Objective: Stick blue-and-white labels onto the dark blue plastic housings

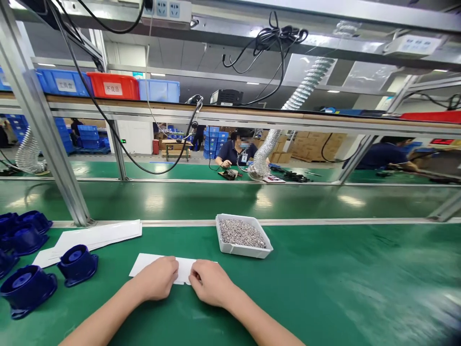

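Past R hand [212, 284], tray [245, 250], pcs [242, 232] inside

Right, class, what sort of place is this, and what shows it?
Probably a factory assembly workshop: a long green workbench, a tray of small metal parts, and a co-worker seated at another bench beyond.

A green bench [342, 278] spans left to right beneath a metal frame [49, 144]. On its shelf [324, 118] at left, a red bin [113, 82] sits between blue bins [159, 90]. Far off, a white wall [135, 137] rises left and cartons [317, 145] stand right; ceiling lights [252, 83] glow over grey floor [142, 158].
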A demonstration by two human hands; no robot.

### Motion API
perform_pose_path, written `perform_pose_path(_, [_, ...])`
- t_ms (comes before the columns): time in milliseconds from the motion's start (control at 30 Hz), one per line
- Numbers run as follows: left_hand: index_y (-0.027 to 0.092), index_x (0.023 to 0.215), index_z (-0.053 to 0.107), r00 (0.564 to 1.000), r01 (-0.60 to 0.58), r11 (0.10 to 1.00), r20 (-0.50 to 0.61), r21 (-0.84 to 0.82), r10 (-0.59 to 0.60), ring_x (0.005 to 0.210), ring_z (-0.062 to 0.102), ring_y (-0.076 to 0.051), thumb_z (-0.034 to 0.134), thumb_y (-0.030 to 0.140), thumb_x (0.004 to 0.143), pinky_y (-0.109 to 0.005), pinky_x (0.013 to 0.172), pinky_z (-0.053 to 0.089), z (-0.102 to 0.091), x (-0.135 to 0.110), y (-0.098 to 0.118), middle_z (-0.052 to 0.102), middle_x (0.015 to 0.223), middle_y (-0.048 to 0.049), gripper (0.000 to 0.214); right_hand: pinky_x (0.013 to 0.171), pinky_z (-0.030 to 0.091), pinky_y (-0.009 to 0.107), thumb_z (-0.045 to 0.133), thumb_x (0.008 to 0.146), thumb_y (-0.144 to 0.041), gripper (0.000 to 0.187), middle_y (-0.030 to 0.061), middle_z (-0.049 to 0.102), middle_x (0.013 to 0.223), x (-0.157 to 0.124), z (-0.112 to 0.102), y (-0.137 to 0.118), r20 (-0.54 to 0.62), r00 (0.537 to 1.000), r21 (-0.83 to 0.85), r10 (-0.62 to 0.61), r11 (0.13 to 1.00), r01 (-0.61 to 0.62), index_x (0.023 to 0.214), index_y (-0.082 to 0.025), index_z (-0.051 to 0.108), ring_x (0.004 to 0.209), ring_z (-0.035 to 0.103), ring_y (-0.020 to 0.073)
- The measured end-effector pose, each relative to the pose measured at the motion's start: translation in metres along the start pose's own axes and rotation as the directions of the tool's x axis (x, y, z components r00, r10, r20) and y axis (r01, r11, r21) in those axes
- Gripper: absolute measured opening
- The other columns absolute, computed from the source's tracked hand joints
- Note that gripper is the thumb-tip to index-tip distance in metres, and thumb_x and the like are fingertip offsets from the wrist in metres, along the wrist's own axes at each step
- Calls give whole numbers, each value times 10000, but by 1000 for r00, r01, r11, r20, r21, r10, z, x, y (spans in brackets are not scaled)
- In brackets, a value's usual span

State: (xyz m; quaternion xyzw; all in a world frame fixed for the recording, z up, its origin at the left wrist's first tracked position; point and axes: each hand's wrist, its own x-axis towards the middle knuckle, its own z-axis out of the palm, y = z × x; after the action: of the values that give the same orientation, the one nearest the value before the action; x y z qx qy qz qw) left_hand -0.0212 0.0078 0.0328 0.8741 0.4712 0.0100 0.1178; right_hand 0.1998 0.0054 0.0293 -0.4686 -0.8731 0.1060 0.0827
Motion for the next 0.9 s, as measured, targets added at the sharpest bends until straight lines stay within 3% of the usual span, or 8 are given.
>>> perform_pose_path(200, [174, 853, 513, 998, 2, 992, -64, -125, -10, 890, 625, -261, 420, 193, 981, -370, 775, 449, 2, -7, 8, 664, 993, -102, 159, 757, 335, 335, 493, 1004, -265, 165, 65, 683, 1016, -8, -2, -4, 10, 996, -4, -86, 996, 86, 919, -163, 591, 921, 611, 204])
perform_pose_path(333, [184, 881, 552, 995, -6, 974, -103, -227, -18, 853, 601, -192, 492, 241, 967, -305, 739, 426, -2, -18, 16, 659, 982, -42, 120, 728, 331, 324, 498, 1006, -258, 144, 65, 671, 1000, -18, -17, 12, 48, 992, 30, -113, 993, 112, 916, -166, 564, 896, 602, 203])
perform_pose_path(467, [189, 858, 586, 994, -36, 967, -108, -253, 9, 853, 582, -192, 603, 243, 891, -308, 744, 408, -8, -25, 5, 656, 953, -35, 66, 686, 325, 290, 468, 1034, -259, 172, 34, 662, 969, -22, -29, 34, 78, 993, 97, -87, 992, 79, 898, -176, 532, 820, 564, 166])
perform_pose_path(667, [181, 810, 511, 992, -112, 972, -86, -207, 96, 917, 578, -237, 501, 213, 943, -353, 808, 416, 2, -16, -9, 663, 940, -70, 138, 659, 278, 298, 502, 1007, -257, 206, 33, 644, 897, -18, -28, 38, 102, 992, 120, -74, 991, 62, 821, -168, 496, 758, 493, 160])
perform_pose_path(900, [169, 653, 424, 996, 8, 968, -87, -251, -31, 673, 448, -187, 571, 170, 810, -339, 637, 312, 2, -4, -3, 585, 730, -54, 215, 662, 300, 288, 538, 986, -248, 179, 11, 639, 880, -15, -21, 31, 80, 996, 146, -43, 989, 31, 825, -169, 529, 763, 506, 153])
